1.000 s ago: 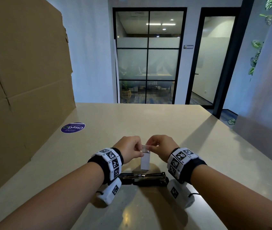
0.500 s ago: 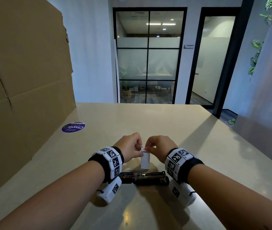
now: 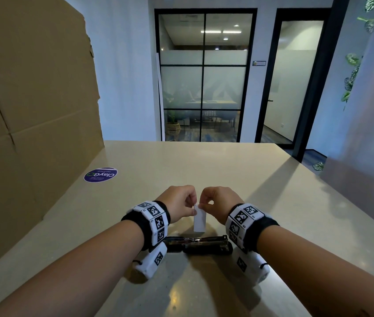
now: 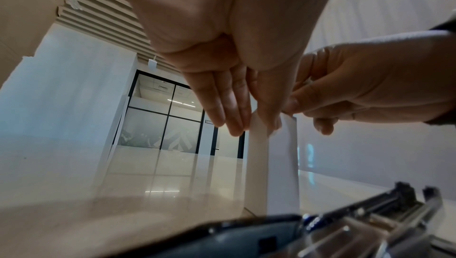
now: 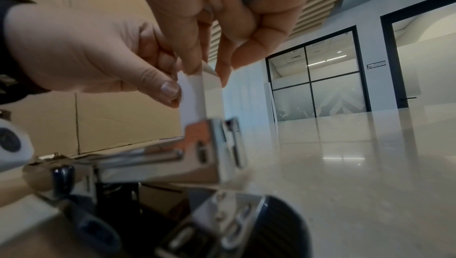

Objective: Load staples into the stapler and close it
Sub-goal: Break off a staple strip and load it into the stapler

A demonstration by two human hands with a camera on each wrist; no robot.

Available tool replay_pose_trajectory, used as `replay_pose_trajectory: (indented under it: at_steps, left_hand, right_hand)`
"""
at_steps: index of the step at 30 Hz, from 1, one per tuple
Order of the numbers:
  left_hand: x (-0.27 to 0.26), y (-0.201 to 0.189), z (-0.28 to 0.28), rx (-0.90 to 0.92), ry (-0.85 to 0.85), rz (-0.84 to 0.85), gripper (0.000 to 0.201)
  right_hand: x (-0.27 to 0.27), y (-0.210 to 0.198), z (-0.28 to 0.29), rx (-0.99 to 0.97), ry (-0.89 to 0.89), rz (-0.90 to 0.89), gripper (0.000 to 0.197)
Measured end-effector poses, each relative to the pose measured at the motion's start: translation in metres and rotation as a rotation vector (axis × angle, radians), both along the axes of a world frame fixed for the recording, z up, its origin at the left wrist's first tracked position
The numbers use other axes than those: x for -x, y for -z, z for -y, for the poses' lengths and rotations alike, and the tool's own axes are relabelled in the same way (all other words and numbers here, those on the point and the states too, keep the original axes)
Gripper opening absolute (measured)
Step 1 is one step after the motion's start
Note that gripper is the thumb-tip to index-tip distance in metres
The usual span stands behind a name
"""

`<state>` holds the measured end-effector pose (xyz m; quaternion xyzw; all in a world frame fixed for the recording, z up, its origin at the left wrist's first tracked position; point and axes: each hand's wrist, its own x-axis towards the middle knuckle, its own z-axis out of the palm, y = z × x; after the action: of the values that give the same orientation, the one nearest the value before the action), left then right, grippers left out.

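My left hand [image 3: 180, 203] and right hand [image 3: 220, 205] both pinch the top of the small white staple box [image 3: 199, 220], standing up on the table [image 3: 261, 195], so I can open it; the stapler [image 3: 198, 244] lies open just behind, waiting for staples.

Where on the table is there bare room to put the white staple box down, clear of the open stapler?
Bare table stretches beyond both hands to the far edge, and right of the right hand too. Left, there is room between the left hand and the purple sticker. Crowded: the near strip where the open stapler lies between the wrists, under the staple box.
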<state>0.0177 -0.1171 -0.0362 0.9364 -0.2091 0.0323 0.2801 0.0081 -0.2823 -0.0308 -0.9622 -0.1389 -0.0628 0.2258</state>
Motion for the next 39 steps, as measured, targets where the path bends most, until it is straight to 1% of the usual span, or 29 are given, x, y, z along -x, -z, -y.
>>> replay_pose_trajectory:
  at_steps: [6,12,14,17,19,21,22,23,25,29,31,33,36,39]
  left_hand:
    - [-0.001,0.000,0.000,-0.026,0.001,0.026,0.016]
    - [-0.002,-0.002,0.000,-0.029,-0.007,0.009,0.012]
    - [-0.002,-0.003,0.001,-0.037,-0.006,0.012,0.011]
    - [-0.002,-0.004,0.002,-0.041,0.007,0.008,0.011]
    - [-0.002,-0.004,0.001,-0.033,0.013,0.004,0.012]
    - [-0.002,-0.004,0.001,-0.034,0.012,-0.002,0.013]
    - [-0.002,-0.004,0.000,-0.036,0.006,-0.005,0.014]
    - [-0.002,-0.004,-0.002,-0.036,-0.001,-0.010,0.015]
    - [-0.002,-0.005,-0.004,-0.032,-0.019,-0.026,0.017]
    - [-0.003,-0.006,-0.011,-0.055,-0.036,-0.084,0.022]
    - [-0.003,-0.005,-0.013,-0.094,-0.018,-0.112,0.025]
    - [-0.001,-0.003,-0.013,-0.130,-0.007,-0.111,0.024]
    - [-0.002,0.001,-0.012,-0.157,-0.020,-0.127,0.026]
    - [-0.004,0.004,-0.012,-0.184,-0.032,-0.151,0.029]
  right_hand:
    - [0.000,-0.002,-0.002,0.046,-0.019,-0.003,0.011]
    - [0.004,-0.007,0.002,0.126,-0.026,-0.041,0.023]
    - [0.003,-0.005,0.004,0.167,-0.029,-0.060,0.024]
    - [0.004,-0.005,0.007,0.162,-0.029,-0.066,0.025]
    - [0.005,-0.002,0.008,0.103,-0.019,-0.082,0.039]
    - [0.004,0.002,0.007,0.043,0.026,-0.158,0.057]
    - [0.004,0.004,0.007,0.048,0.045,-0.196,0.060]
    - [0.002,0.007,0.006,0.081,0.048,-0.225,0.059]
    - [0.000,0.009,0.003,0.158,0.016,-0.250,0.049]
    - [-0.002,0.006,-0.003,0.141,-0.002,-0.213,0.021]
    - [-0.004,0.004,-0.006,0.137,0.007,-0.212,0.021]
    - [-0.004,0.002,-0.011,0.147,0.005,-0.263,0.023]
    - [-0.005,0.002,-0.015,0.191,-0.002,-0.322,0.033]
    - [-0.008,0.003,-0.014,0.241,-0.010,-0.319,0.035]
